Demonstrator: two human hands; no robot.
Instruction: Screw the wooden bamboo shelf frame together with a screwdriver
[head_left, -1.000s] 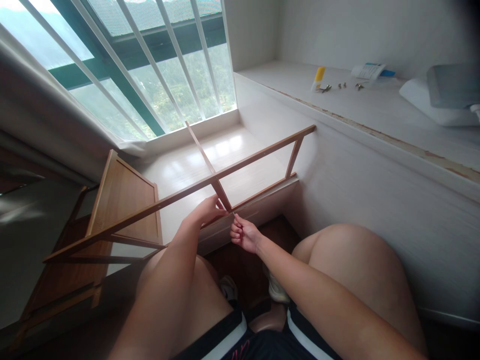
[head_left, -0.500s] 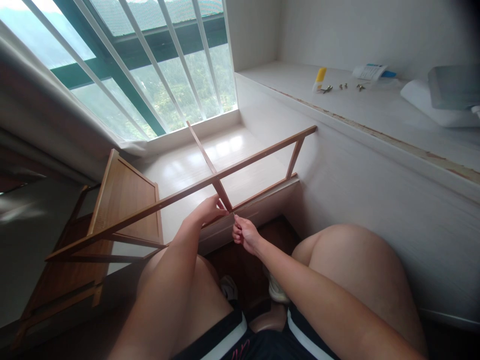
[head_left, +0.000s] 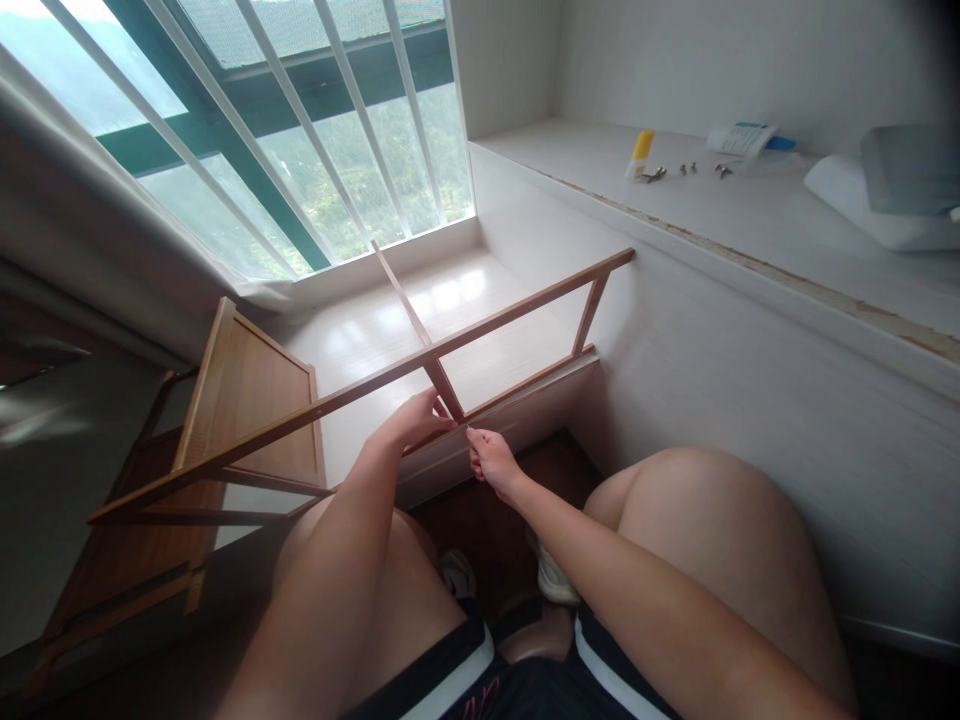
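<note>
A wooden frame of slim brown bars leans across the window ledge in front of me. My left hand is closed round the lower end of its middle crossbar, fingertips at the joint with the bottom rail. Right beside that joint, my right hand is closed in a pinch with the knuckles towards me. Whatever sits between its thumb and forefinger is thin and too small to name; its tip meets the joint.
Left of the frame stand a wooden panel and another wooden piece. On the white shelf at right lie a yellow-capped glue stick, several small screws, a plastic packet and a white container. A barred window is behind.
My right hand has turned slightly at the joint, and its lower fingers have shifted a little. The left hand and the wooden frame stay where they were.
</note>
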